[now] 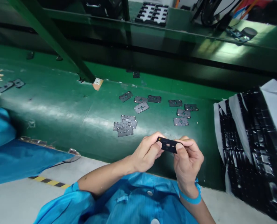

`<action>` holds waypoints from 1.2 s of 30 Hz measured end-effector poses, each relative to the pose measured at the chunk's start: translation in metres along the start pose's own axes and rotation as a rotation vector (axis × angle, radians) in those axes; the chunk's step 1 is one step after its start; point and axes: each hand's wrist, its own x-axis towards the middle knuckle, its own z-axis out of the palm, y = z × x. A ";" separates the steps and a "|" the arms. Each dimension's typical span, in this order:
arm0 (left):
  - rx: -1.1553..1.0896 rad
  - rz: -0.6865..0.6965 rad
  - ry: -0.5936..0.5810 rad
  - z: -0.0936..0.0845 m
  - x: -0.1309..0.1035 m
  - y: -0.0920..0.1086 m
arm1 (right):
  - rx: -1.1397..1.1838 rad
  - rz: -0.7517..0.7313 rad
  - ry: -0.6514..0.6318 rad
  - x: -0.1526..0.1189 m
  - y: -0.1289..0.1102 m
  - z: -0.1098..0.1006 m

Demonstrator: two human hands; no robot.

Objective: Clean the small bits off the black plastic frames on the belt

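Between my two hands is a small black rectangular plate [168,145] with cut-out holes and a tiny yellow mark at its left corner. My left hand [149,151] pinches its left end, thumb on the face. Its right end is pinched by my right hand [187,155], which wears a blue wristband. Beyond the hands, a heap of similar dark plates [125,130] lies on the green bench. Farther back are a lighter grey plate [141,107] and several more dark ones. Another group of plates [181,121] lies to the right.
A stack wrapped in black plastic [252,140] stands at the right. A green post [59,40] rises from the bench at left. On the raised shelf sits a black tray with white slots [152,14]. A blue sleeve of another person [0,127] shows at far left.
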 end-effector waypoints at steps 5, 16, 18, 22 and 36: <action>-0.003 -0.037 0.072 -0.001 0.002 -0.006 | -0.001 -0.034 -0.013 -0.001 0.001 0.003; 0.018 -0.039 0.042 -0.006 -0.001 -0.009 | -0.075 0.019 -0.003 -0.001 0.005 0.001; 0.004 -0.045 0.045 -0.006 -0.001 -0.009 | -0.078 0.021 -0.002 -0.002 0.005 0.001; -0.010 -0.060 0.087 -0.004 0.000 -0.009 | -0.078 0.010 -0.022 -0.001 0.002 0.003; 0.088 -0.185 0.311 0.000 0.000 -0.008 | -0.112 0.039 -0.213 -0.001 -0.002 -0.006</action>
